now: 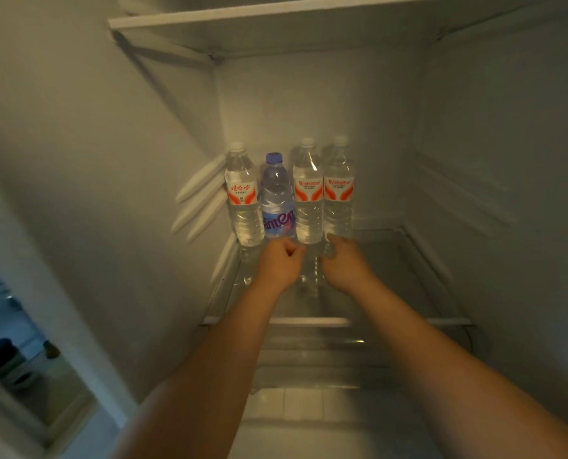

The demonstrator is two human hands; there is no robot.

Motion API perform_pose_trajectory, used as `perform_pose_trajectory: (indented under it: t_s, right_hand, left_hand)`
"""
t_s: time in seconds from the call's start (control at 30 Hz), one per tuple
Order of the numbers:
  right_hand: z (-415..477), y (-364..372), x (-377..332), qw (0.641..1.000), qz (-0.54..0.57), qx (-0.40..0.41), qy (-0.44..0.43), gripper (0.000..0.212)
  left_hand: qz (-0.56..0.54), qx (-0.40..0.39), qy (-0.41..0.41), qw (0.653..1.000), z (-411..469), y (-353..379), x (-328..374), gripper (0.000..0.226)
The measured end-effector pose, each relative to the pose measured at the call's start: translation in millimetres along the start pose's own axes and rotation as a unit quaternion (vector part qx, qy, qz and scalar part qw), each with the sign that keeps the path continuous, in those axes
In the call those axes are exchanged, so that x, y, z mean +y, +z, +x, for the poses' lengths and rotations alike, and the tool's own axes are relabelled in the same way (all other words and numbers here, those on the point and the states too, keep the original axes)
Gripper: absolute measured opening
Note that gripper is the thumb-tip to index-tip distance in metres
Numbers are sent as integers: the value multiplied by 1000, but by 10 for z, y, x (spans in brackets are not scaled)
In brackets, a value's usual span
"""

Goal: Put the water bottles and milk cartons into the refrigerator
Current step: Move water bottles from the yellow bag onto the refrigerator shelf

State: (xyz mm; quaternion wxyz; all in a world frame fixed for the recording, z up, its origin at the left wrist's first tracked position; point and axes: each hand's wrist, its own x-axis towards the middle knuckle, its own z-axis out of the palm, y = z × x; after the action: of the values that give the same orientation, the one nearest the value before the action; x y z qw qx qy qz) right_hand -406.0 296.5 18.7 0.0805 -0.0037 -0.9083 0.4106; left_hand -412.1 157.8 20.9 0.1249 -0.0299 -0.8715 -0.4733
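The left forearm [229, 352] and the right forearm [441, 352] are showing bare, coming in broad at the lower edge of the frame and narrowing toward the wrists near the middle. The left hand [281, 263] and the right hand [345, 265] are showing bare as well. Dim, yellowish light is blurring the fingers' finer detail.

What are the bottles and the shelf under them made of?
Rightmost Wahaha bottle and the two matching ones: clear thin plastic, glossy, with ribbed walls, a printed film label and a white cap. Purple-capped bottle: same look, with a bluish tint. Shelf: probably glass, since it mirrors the bottles and shows what lies below; its white front trim looks like plastic.
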Motion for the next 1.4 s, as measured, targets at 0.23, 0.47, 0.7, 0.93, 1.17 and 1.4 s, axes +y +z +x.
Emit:
perform_pose_trajectory:
  t_s: [0.23, 0.47, 0.7, 0.93, 1.17, 1.4]
  right_hand:
    - [-645, -20, -207, 997, -71, -13, -41, 66]
    - [-1292, 71, -166, 978, -206, 11, -28, 60]
    - [-1983, 144, -16, 966, -255, 35, -22, 65]
    - [-3054, 197, 97, 972, -233, -21, -22, 69]
    - [-4383, 193, 232, 961, -265, -47, -57, 66]
    - [-5415, -5, 397, 957, -274, -61, -74, 65]
  left_hand:
    - [226, 71, 48, 970, -647, -262, -132, 33]
    - [289, 102, 56, 950, -1327, -372, -283, 49]
    - [340, -12, 18, 940, -2100, -493, -403, 66]
    - [340, -69, -44, 937, -3216, -687, -315, 69]
    - [327, -72, -25, 942, -4488, -906, -440, 70]
    - [281, -77, -36, 956, -5572, -1067, -404, 71]
